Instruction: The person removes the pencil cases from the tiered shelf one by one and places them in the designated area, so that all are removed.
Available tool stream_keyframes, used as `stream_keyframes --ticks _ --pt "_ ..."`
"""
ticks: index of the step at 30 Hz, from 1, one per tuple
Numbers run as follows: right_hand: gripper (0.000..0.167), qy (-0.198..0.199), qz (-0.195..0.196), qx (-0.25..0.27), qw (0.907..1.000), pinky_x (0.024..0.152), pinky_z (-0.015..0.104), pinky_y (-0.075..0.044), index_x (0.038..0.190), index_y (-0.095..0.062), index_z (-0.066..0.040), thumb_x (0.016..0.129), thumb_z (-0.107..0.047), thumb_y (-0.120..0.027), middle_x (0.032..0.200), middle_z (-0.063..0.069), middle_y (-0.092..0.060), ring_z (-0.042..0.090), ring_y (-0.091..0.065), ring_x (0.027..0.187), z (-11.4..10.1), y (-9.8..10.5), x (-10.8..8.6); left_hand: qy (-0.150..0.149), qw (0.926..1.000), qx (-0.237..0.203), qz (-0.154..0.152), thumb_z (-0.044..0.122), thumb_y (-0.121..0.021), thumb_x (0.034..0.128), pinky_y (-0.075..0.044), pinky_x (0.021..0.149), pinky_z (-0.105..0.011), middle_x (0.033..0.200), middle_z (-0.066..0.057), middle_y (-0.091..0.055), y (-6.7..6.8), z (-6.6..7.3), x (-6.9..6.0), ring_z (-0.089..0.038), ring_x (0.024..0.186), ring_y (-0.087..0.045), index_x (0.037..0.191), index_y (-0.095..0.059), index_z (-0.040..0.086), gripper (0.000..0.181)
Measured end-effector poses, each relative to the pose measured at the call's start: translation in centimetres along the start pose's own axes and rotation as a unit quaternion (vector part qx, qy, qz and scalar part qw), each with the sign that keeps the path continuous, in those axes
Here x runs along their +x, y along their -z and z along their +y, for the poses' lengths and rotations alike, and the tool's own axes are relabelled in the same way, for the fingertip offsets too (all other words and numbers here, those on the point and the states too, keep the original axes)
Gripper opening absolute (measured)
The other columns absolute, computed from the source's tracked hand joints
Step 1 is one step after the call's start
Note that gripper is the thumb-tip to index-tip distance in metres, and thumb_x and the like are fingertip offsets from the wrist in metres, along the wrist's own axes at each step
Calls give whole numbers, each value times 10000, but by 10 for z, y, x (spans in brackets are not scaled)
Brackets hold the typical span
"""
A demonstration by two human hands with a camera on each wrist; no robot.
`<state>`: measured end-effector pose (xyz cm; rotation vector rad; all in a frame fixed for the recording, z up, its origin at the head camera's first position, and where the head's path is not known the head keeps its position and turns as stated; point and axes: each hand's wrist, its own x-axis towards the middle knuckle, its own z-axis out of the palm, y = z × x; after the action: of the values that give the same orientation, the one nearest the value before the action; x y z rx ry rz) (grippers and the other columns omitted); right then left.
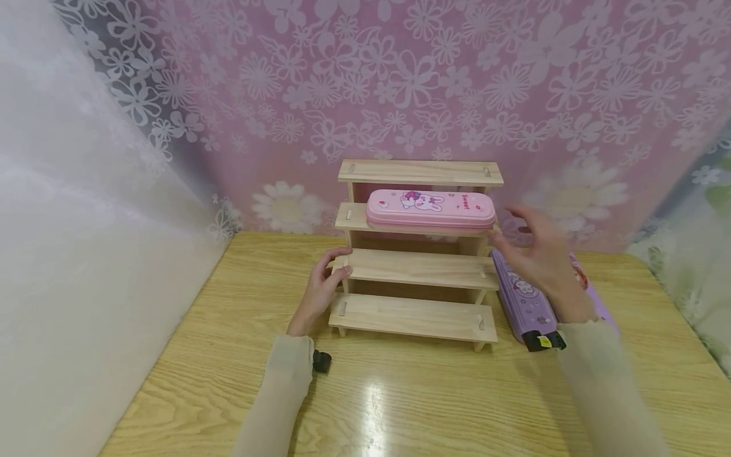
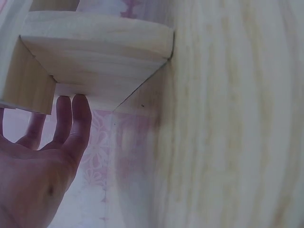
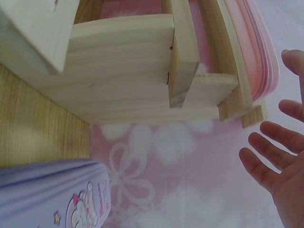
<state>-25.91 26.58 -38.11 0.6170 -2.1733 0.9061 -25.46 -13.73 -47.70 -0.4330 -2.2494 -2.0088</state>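
Note:
A pale wooden step shelf point(image 1: 417, 266) with several tiers stands on the table. On its second tier from the top lies a pink pencil case point(image 1: 428, 208) with a rabbit print and the word "Sweet". My left hand point(image 1: 322, 285) grips the left end of a lower tier, thumb towards the front; the left wrist view shows fingers point(image 2: 80, 118) against the wood. Beside the right end of the pink case is my right hand point(image 1: 539, 254), its fingers spread and holding nothing. In the right wrist view, a gap separates those fingers point(image 3: 270, 147) from the case point(image 3: 259, 52).
Right of the shelf lies a purple pencil case point(image 1: 522, 298), partly under my right hand in view. A second purple case point(image 1: 599, 308) is mostly hidden behind my wrist. A pink flowered curtain point(image 1: 400, 82) hangs behind the wooden table point(image 1: 217, 355).

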Motion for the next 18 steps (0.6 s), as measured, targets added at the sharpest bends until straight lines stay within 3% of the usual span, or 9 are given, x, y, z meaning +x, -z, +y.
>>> stream_keyframes --ticks 6,12,18 --pt "634 156 -46 -143 9998 913 126 -382 1358 -611 2 773 -101 -834 1351 250 -624 399 -599 1173 -2 -12 10 -38 10000 8 -4 191 -565 1043 -537 811 -309 1470 -78 -464 1 -7 3 -200 924 -584 1390 -588 174 348" --pt "676 183 -374 -89 9991 1052 476 -445 1393 -598 -40 769 -108 -849 1418 236 -563 434 -528 1304 -6 -18 20 -24 10000 -8 -17 188 -564 1045 -539 823 -303 1483 -64 -463 0 -6 3 -193 930 -590 1389 -585 171 345" --pt "642 156 -438 -52 9989 1058 585 -430 1353 -629 -38 760 -108 -864 1413 262 -550 441 -519 1312 -10 -24 25 -11 10000 -17 34 173 -574 1035 -539 815 -290 1506 -62 -444 -1 -7 3 -196 911 -578 1378 -587 175 343"
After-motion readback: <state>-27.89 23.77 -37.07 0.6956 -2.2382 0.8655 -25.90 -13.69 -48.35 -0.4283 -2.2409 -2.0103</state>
